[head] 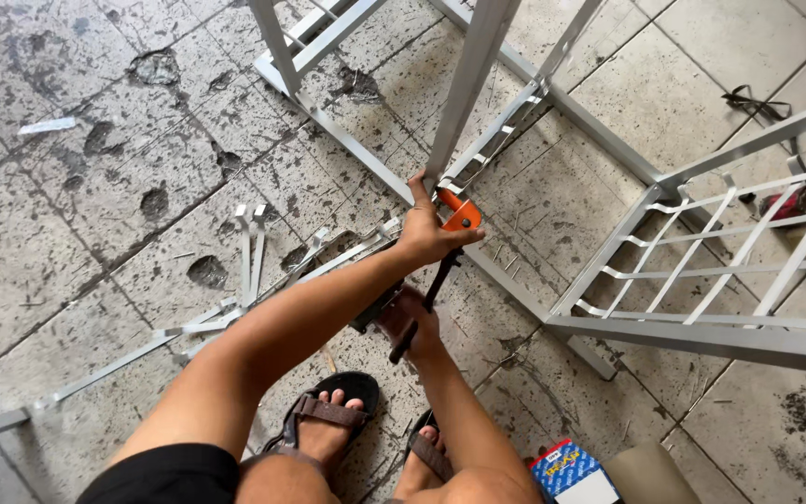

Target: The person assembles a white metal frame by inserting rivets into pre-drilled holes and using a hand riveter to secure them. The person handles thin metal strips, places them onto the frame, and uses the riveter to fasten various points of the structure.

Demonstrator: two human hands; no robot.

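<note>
Two hands [426, 233] on orange riveter [460, 217], blue-red box [566, 469]

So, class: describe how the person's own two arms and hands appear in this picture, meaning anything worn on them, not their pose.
Both arms are bare from shoulder to fingertips: no sleeves, gloves, watch or rings show on the left hand or the right hand. Lower down, a black fabric garment covers the thigh, and dark strapped sandals are on both feet.

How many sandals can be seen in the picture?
2: the left sandal is on the foot below the left arm, and the right sandal is beside it, partly hidden by the right arm.
</note>
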